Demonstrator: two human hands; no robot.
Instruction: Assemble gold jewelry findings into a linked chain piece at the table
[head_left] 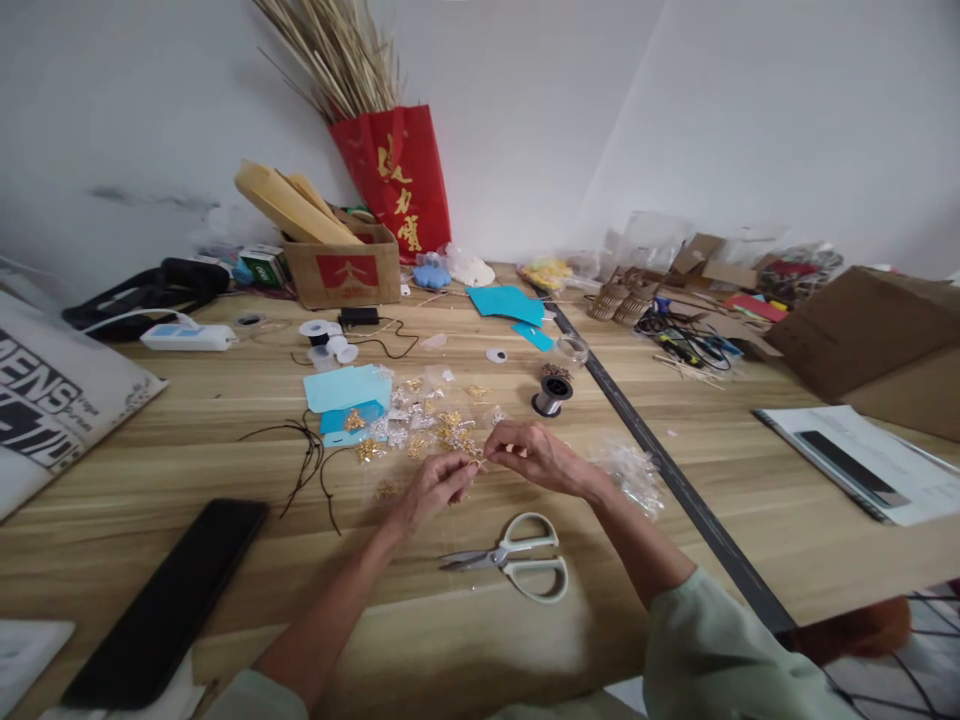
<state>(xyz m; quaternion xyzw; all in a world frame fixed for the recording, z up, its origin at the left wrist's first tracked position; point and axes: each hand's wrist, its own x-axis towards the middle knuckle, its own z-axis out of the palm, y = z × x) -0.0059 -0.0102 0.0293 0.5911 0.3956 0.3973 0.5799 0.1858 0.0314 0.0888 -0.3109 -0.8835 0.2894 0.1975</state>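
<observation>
At the middle of the wooden table, my left hand (pixel 439 483) and my right hand (pixel 529 452) meet with fingertips pinched together. Something thin and small is between them, too tiny to make out. Just beyond my fingers lie small clear bags of gold beads (pixel 454 430) and silver beads (pixel 397 428). Scissors (pixel 499 556) with pale handles rest in front of my hands, their blades slightly apart and pointing left. A spool of wire (pixel 553 395) stands beyond my right hand. Black cords (pixel 304 455) lie to the left.
A black phone (pixel 169 600) lies at the front left. Blue sheets (pixel 349 390) are left of the beads. Clear bags (pixel 634 478) sit beside my right forearm. At the back are a cardboard box (pixel 345 270) and a red bag (pixel 397 180). A notebook (pixel 862 460) is at the right.
</observation>
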